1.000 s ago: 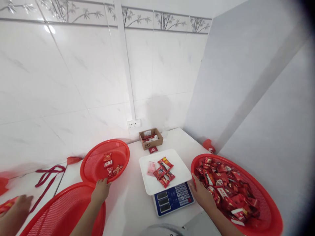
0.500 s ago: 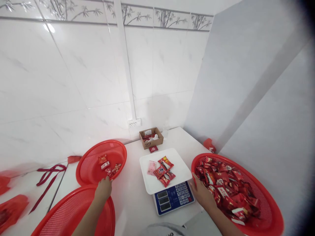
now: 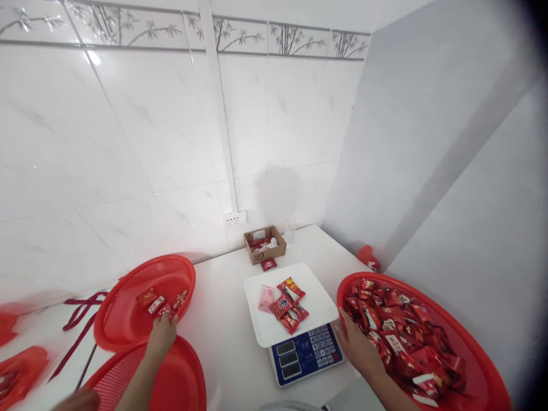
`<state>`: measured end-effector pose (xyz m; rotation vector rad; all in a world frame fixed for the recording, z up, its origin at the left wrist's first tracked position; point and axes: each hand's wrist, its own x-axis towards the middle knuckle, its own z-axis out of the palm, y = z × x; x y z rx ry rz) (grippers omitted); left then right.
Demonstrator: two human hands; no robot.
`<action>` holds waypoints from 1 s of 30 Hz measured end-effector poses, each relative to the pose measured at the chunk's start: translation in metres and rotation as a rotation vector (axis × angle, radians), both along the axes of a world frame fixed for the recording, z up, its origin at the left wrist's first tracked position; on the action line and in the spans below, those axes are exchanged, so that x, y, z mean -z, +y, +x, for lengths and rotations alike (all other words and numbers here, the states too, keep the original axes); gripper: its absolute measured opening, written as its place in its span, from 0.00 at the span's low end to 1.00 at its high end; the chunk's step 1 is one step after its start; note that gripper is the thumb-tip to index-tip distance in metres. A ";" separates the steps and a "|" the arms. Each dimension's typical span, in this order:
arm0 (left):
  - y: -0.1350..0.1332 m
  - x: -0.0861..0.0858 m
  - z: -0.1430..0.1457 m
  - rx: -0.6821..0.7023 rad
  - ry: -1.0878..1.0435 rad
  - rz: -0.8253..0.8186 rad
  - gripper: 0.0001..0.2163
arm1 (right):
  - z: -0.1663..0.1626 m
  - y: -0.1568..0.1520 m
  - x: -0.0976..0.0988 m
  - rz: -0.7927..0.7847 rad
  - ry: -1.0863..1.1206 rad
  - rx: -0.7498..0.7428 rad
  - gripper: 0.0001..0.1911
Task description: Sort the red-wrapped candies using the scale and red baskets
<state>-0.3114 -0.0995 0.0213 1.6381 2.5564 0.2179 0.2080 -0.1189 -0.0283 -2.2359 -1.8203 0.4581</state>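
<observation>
Small red basket now farther left of scale; left hand fingers gripping its rim; right hand fingers loosely spread on candies.

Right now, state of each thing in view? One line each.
Left hand: on the near rim of the left basket.
Left basket: a few packets inside.
Right hand: in the right basket.
Right basket: heaped with red packets.
Scale: several packets on its tray.
Cardboard box: open.

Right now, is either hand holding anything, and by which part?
The left hand grips the near rim of the red basket. The right hand rests among wrapped candies; grasp unclear.
</observation>
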 end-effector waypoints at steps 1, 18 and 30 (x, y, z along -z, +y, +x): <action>-0.004 0.000 0.001 -0.004 -0.015 -0.001 0.20 | 0.000 0.000 0.000 0.005 -0.001 0.001 0.28; -0.055 -0.004 0.094 0.386 -0.466 -0.223 0.33 | 0.002 0.002 0.002 -0.038 0.055 -0.012 0.30; -0.063 -0.017 0.110 0.509 -0.462 -0.245 0.34 | 0.003 0.001 0.002 -0.028 0.049 -0.018 0.29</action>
